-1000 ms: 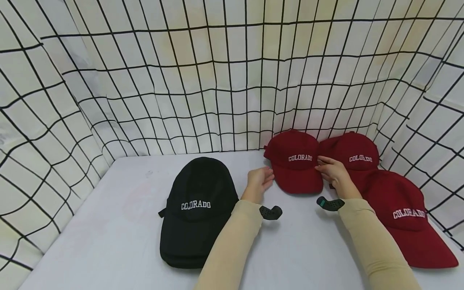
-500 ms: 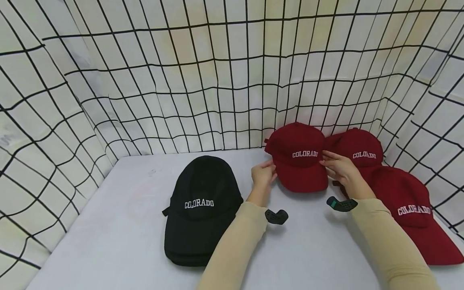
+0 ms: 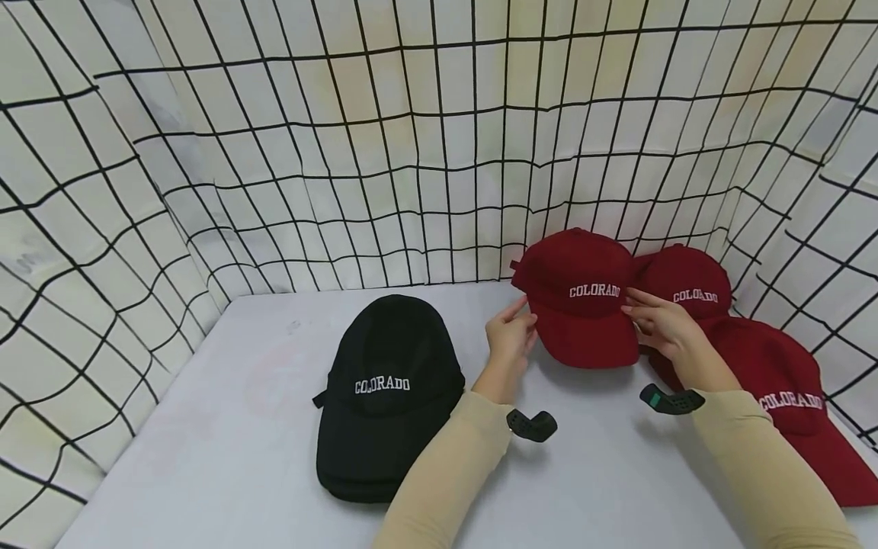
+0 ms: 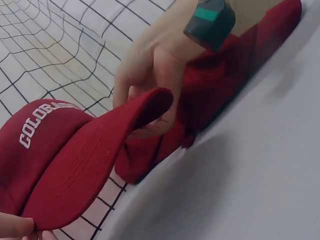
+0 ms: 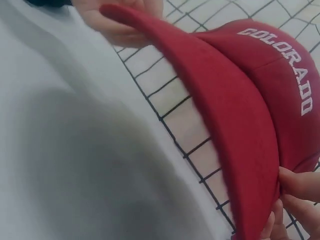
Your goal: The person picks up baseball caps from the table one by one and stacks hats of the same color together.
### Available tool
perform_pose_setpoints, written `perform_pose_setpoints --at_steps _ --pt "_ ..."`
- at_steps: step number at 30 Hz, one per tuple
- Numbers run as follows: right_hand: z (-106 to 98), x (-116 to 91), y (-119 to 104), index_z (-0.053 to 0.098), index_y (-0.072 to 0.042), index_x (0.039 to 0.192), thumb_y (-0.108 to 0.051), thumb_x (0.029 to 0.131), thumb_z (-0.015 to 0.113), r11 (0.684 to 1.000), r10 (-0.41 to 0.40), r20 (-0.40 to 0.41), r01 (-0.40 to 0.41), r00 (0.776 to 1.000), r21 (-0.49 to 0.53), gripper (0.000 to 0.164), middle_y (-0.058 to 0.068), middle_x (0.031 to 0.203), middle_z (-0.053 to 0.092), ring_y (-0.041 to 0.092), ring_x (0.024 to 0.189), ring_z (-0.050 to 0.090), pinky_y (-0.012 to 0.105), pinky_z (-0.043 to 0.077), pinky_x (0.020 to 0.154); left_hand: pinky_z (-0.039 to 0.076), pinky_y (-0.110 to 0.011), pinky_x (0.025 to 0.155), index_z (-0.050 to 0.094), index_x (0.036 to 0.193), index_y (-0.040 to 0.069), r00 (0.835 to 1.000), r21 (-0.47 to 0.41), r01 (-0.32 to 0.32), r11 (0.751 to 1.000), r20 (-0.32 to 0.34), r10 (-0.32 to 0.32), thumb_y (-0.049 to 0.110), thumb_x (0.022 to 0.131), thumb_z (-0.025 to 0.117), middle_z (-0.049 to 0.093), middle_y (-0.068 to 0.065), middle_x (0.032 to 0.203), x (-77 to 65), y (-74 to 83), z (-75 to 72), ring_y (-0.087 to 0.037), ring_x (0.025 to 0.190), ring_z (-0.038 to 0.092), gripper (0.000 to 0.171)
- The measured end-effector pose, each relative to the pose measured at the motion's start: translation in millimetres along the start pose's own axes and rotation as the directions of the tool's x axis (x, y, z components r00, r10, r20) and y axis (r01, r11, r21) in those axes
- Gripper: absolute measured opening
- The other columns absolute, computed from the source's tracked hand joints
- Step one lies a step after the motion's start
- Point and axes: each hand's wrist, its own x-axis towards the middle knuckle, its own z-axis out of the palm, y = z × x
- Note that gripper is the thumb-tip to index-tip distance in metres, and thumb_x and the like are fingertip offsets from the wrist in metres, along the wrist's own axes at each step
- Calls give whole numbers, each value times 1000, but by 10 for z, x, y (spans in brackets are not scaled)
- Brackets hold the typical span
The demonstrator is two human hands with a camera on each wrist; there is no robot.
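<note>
Between my two hands a red cap [image 3: 584, 301] with white COLORADO lettering is held up off the white table. My left hand [image 3: 509, 335] pinches the left side of its brim with thumb and fingertips, seen at the lower left of the left wrist view. On the other side my right hand [image 3: 661, 326] pinches the right side of the brim; its thumb [image 5: 300, 182] and fingertips show in the right wrist view. The cap's front faces me, brim toward me. Behind the right hand lie a second red cap [image 3: 686, 274] and, nearer, a third red cap [image 3: 789, 366].
A black COLORADO cap [image 3: 387, 412], apparently stacked on others, lies left of my left forearm on the white table [image 3: 226, 427]. Black netting [image 3: 418, 175] over white sheeting encloses the back and both sides. Dark camera mounts [image 3: 671, 400] stick out from both wrists.
Both hands have raised the red cap off the table and brought it slightly right. The left hand has come from beside the cap onto its brim. The other caps stay put.
</note>
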Motion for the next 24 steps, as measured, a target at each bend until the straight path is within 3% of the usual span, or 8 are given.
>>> perform_pose_setpoints --at_steps 4,17,24 --pt "-19 -55 -30 72 -34 100 -2 102 59 1000 -4 18 3 1000 31 35 -16 100 67 3 90 62 25 52 75 50 -22 66 73 126 5 999 -52 43 998 -27 -45 -12 87 63 63 -7 88 -62 -22 9 -11 71 58 44" --pt "-26 -235 -23 77 -36 96 -3 102 60 999 -4 75 2 997 32 38 -13 102 66 6 88 63 26 52 77 49 -23 68 71 129 5 995 -133 95 986 -16 -98 -10 87 62 59 -5 84 -291 26 -29 -13 73 57 45" --pt "-67 -313 -2 75 -38 99 -5 104 57 1000 -7 108 9 994 -18 38 -14 105 65 6 92 63 25 53 79 50 -23 71 70 131 6 992 -152 119 981 -14 -122 -10 88 62 62 -6 92 -440 40 -69 -14 77 57 47"
